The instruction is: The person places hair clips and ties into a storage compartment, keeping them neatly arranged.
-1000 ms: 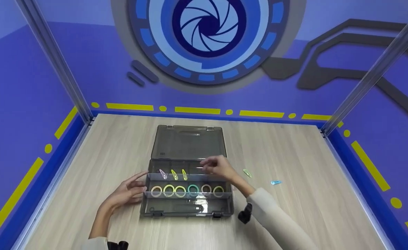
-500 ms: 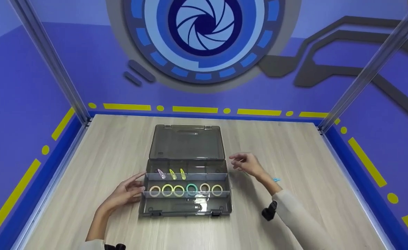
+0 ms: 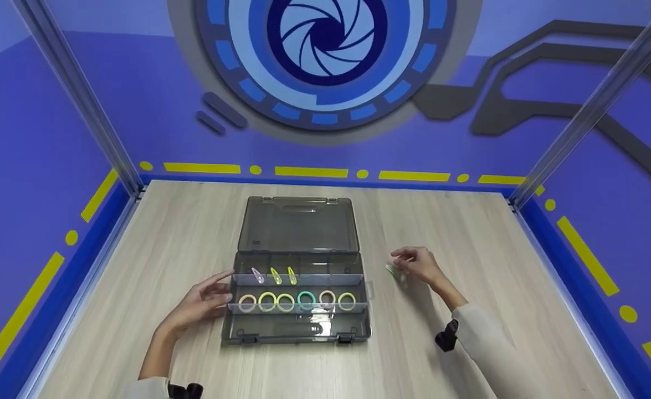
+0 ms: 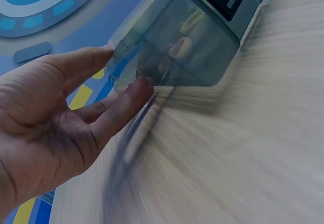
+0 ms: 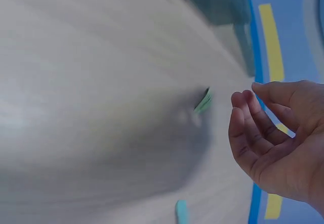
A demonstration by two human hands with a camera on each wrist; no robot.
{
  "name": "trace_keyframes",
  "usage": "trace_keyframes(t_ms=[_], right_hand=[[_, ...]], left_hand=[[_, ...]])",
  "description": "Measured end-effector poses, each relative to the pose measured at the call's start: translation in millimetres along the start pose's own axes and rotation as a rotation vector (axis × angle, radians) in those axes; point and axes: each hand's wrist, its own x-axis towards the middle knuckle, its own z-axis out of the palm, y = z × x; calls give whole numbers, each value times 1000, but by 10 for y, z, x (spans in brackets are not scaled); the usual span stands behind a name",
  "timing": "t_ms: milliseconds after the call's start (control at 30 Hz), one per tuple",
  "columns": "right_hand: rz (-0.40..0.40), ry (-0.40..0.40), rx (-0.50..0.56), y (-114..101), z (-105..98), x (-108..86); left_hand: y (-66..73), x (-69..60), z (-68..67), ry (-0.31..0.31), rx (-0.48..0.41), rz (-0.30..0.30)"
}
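Note:
A smoky transparent organizer box (image 3: 297, 339) lies on the table with its lid (image 3: 298, 227) folded back. Its back row holds a pale purple hair clip (image 3: 257, 275) and two yellow hair clips (image 3: 292, 275). Several ring-shaped hair ties (image 3: 306, 300) line the middle row. My left hand (image 3: 198, 305) touches the box's left side with fingers extended. Right of the box, my right hand (image 3: 422, 266) hovers by a green hair clip (image 5: 204, 101), fingers loosely bent, nothing in them. A blue hair clip (image 5: 181, 212) shows in the right wrist view; the hand and arm hide it in the head view.
The wooden table (image 3: 186, 221) is enclosed by blue printed walls (image 3: 314, 149) at the back and both sides. Metal posts (image 3: 90, 105) stand at the rear corners. The box's front row holds no hair ties or clips.
My right hand has moved right, from above the box's back row out over the table beside the green hair clip. The left hand stays at the box's left side.

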Motion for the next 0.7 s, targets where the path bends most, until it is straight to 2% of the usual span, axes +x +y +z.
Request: trace_keyframes(t_ms=[100,267,500,633,700], right_hand=[[-32,-5,-96,118,-7,3],[-146,-55,-219,259,14,7],[-320,-160,-286,282,45,34],[-348,-192,-315,237,25,56],[-330,-198,-333,214,21,56]], left_hand=[[-4,-2,2,3,-1,-1],[-15,-16,5,5,-17,-12],[-14,-39,18,15,-21,-32],[6,-17,27,21,-17,-40],[14,-5,27,23,-13,-47]])
